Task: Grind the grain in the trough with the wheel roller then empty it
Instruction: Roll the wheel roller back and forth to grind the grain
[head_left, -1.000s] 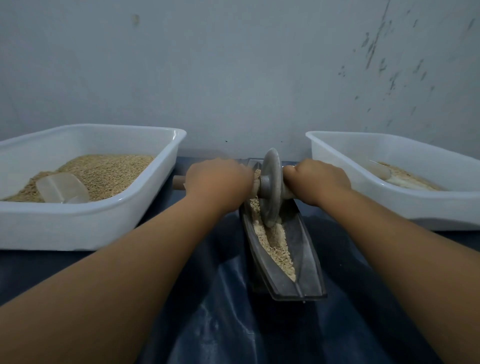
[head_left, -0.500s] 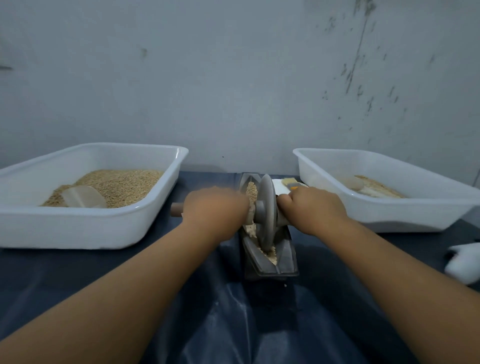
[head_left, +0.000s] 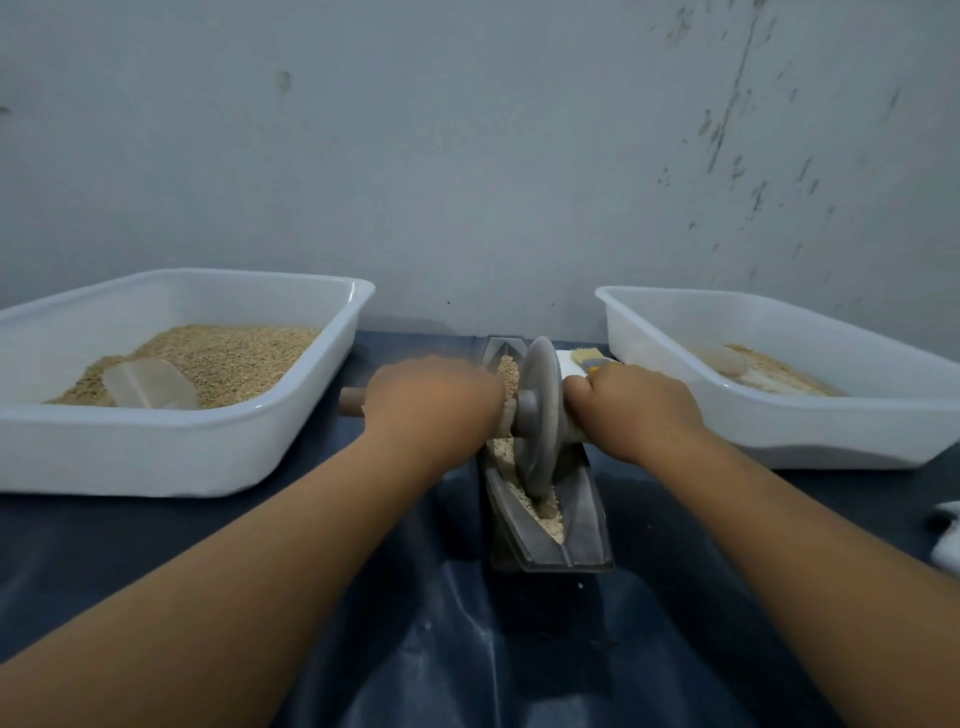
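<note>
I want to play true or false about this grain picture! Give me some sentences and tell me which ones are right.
1. Both hands grip the handle of the wheel roller, the left hand on one side and the right hand on the other. True.
2. The trough holds no grain. False: grain lies along it.
3. The left white tub has grain and a clear scoop in it. True.
4. The wheel lies flat on the table. False: it stands on edge in the trough.
5. The right white tub is fuller than the left one. False: it holds far less.
</note>
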